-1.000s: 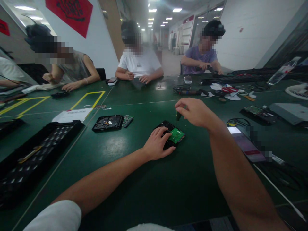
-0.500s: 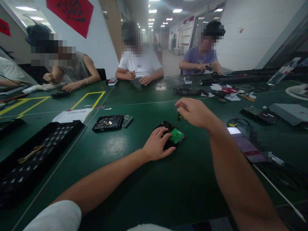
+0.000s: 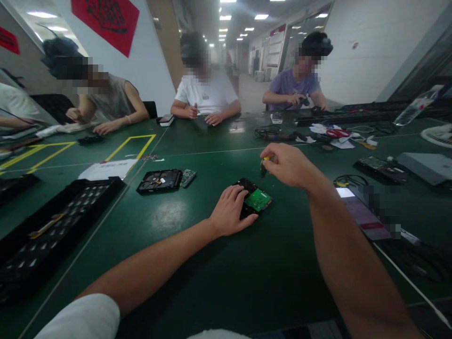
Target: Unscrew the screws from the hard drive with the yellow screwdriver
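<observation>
In the head view a hard drive (image 3: pixel 259 200) lies on the green table, its green circuit board facing up. My left hand (image 3: pixel 233 209) is laid over its left side, fingers across the top and thumb along the near edge, holding it against the table. Just beyond the drive's far right corner, my right hand (image 3: pixel 287 165) is closed in a pinch on a short yellow-and-dark screwdriver (image 3: pixel 263 170). The screwdriver is apart from the drive; much of it is hidden by the fingers or too small to make out.
To the left are another hard drive (image 3: pixel 160 181), a loose circuit board (image 3: pixel 188 177), a white paper (image 3: pixel 106 169) and a long black tray (image 3: pixel 76 202). A phone (image 3: pixel 363 214), cables and another drive (image 3: pixel 379 168) lie right. Several people sit across the table.
The fingers of my left hand have drawn slightly closer together on the drive. My right hand has shifted very little, still pinching the screwdriver.
</observation>
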`<state>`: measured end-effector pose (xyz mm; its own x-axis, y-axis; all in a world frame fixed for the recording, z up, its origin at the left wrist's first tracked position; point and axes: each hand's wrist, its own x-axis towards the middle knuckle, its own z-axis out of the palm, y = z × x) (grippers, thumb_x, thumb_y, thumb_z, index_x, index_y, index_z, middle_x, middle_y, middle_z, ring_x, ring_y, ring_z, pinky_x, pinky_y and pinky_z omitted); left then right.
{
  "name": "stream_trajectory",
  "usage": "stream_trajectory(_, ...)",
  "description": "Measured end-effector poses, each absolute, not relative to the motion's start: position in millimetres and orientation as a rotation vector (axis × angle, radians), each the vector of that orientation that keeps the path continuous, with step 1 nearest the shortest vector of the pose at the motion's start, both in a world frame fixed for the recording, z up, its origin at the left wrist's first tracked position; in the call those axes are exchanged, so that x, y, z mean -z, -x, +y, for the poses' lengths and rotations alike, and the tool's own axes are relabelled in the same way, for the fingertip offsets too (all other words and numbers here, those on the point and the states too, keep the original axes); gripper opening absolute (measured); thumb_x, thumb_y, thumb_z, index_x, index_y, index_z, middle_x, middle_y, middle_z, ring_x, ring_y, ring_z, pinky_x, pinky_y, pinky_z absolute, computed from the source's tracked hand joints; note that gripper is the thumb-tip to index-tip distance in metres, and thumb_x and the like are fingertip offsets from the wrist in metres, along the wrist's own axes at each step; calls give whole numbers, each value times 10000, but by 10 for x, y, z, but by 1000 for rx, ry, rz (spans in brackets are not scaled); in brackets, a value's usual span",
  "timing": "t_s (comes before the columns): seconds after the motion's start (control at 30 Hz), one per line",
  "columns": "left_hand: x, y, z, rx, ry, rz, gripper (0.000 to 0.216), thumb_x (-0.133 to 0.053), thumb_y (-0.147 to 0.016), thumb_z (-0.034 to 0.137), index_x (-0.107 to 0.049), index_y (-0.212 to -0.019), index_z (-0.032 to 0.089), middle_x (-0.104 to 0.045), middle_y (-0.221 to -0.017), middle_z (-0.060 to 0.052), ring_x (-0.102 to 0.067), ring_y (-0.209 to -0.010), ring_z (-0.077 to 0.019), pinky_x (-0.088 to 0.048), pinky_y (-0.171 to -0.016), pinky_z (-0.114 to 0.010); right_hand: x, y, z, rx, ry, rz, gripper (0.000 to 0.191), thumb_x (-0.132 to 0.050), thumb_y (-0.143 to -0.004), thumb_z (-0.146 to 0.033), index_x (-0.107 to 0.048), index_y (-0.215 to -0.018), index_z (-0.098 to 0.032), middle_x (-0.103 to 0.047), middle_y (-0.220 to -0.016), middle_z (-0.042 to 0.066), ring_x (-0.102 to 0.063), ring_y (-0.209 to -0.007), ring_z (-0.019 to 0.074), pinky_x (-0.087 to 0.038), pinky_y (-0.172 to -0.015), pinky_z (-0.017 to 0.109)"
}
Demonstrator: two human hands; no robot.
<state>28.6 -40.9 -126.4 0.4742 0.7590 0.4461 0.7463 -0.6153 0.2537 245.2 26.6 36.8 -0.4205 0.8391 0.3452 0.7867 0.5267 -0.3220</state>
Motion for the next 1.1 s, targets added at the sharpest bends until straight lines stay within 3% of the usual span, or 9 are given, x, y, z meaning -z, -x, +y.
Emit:
stream_trajectory(0.3,1278,-282,-406,-788,-2658,1490,836,-536,-954,762,-513,-1485,117,-471,-1570,-236,-376,-1521,-434,-283,-1286,-637,-386,-2457,274,-168,1252,-2368,176,-593,-988,-260,-755,-971,-192,-777,-959,77,-680,-813,217,-459,-780,333)
stream_trajectory(0.73,1293,-269,-401,-744,-2666,1464,838,-543,-946,778,-521,-1531,178,-421,-1609,-213,-345,-1534,-440,-304,-1262,-657,-380,-2457,270,-124,1322,-2321,206,-628,-949,-233,-748,-1100,-159,-786,-1101,116,-709,-921,251,-505,-881,369)
stream_trajectory(1.1,1300,-263,-393,-730,-2672,1451,833,-539,-951,773,-513,-1555,200,-391,-1624,-201,-331,-1537,-439,-309,-1261,-647,-393,-2451,265,-172,1361,-2293,199,-628,-931,-230,-751,-1066,-153,-790,-1037,120,-712,-913,258,-514,-843,368)
